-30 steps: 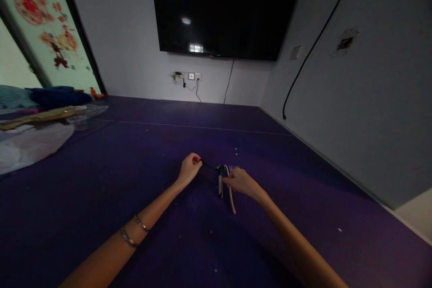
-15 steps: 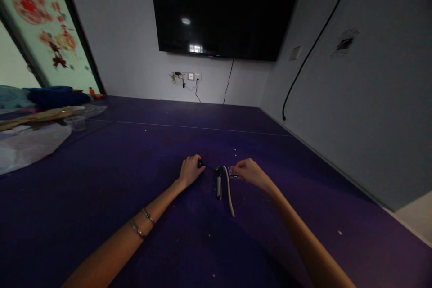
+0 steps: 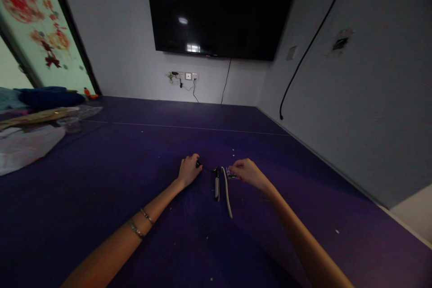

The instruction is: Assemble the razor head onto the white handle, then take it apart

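Observation:
My left hand (image 3: 190, 172) is closed around a small black object (image 3: 198, 163), mostly covered by the fingers. A thin dark line runs from it rightward; whether shaft or cord, I cannot tell. Between the hands lies a slim hand tool (image 3: 216, 188) with a grey-and-black handle, pointing toward me. Just right of it a white cable piece (image 3: 227, 195) stretches lengthwise, slightly curved. My right hand (image 3: 249, 173) pinches the edge of a small clear packet (image 3: 231, 174) with its fingertips. Small dark and pale bits show in the packet, too small to name.
Everything lies on a broad purple surface (image 3: 162, 234) with a few white specks. At the far left are a white plastic bag (image 3: 32, 146) and folded blue cloth (image 3: 50, 96). Behind, a television (image 3: 222, 13) hangs above wall sockets (image 3: 188, 76); a black cable (image 3: 308, 49) hangs at right.
The view has turned slightly right, so everything sits a little further left. Both hands keep their holds, and the tool and cable lie as before.

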{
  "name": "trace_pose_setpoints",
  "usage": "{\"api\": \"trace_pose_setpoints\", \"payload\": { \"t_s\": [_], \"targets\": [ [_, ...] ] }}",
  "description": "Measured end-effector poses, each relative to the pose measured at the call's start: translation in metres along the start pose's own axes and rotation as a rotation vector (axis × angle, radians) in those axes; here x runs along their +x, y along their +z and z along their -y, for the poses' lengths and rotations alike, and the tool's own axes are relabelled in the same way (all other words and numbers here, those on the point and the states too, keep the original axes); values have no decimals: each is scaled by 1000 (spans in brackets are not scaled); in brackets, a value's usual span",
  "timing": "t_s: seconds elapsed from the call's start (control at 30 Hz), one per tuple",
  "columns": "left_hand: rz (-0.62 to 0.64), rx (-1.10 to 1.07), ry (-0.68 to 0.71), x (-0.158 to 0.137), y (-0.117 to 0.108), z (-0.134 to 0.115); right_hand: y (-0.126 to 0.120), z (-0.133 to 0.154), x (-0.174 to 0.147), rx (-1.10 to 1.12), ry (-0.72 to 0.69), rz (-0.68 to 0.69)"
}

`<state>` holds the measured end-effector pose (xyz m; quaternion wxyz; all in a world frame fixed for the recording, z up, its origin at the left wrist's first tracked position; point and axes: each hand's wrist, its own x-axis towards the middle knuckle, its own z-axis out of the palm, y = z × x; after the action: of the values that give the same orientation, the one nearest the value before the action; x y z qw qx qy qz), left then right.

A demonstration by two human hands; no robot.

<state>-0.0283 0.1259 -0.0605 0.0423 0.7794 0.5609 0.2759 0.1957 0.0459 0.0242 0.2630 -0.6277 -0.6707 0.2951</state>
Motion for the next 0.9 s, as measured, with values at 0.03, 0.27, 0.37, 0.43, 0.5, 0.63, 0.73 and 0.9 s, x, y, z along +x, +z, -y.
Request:
{"api": "trace_pose_setpoints", "payload": {
  "t_s": [0.03, 0.27, 0.37, 0.43, 0.5, 0.63, 0.73, 0.9],
  "targets": [
    [-9, -11, 2, 0, -1, -1, 1, -1, 1, 13, -12, -11],
    [-210, -191, 260, -12, -24, -34, 12, -8, 9, 346, -83, -78],
    [-261, -204, 407, -23, -38, -56, 14, -6, 10, 553, -60, -19],
    [-287, -213, 456, -31, -46, -68, 14, -2, 6, 678, -42, 42],
    [-294, -222, 494, -38, -52, -77, 13, 2, 1, 775, -33, 83],
    [-278, -237, 529, -47, -58, -85, 11, 7, -6, 904, -32, 150],
    [-269, -236, 537, -49, -60, -86, 9, 6, -6, 956, -41, 192],
    [-261, -234, 541, -50, -61, -86, 9, 8, -6, 955, -37, 180]
  ]
}}
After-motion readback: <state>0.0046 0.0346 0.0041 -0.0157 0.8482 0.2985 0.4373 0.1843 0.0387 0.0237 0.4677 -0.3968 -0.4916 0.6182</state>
